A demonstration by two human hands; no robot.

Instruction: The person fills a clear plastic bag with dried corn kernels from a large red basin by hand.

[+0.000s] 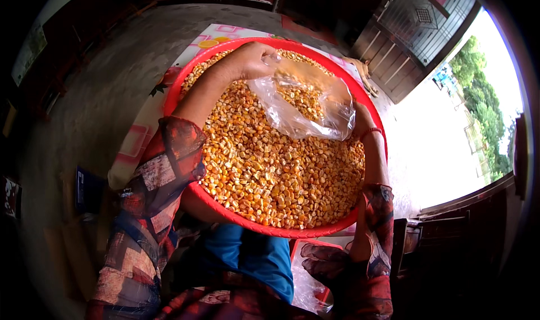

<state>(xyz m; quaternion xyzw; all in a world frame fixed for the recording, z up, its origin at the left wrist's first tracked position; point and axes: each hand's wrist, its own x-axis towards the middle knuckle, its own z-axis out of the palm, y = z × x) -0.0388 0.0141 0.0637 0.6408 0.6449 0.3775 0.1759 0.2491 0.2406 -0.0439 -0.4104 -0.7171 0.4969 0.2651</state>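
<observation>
A wide red plastic basin [270, 231] full of dried corn kernels [270, 176] stands before me on a patterned table. Over the kernels, a clear plastic bag [291, 117] with corn in it is spread between my hands. At the far side of the basin, my left hand [255, 60] is closed on the bag's rim. My right hand [360, 117], below a red wrist band, is at the bag's right edge; its fingers are mostly hidden by the plastic and shadow, so its grip is unclear.
The table's patterned cover [137, 138] shows around the basin. Below it, a red-edged container [320, 244] holds crumpled clear plastic [306, 282]. A tan dog [360, 69] lies by the open door [390, 62] at the upper right. A dark blue object [88, 189] stands at the left.
</observation>
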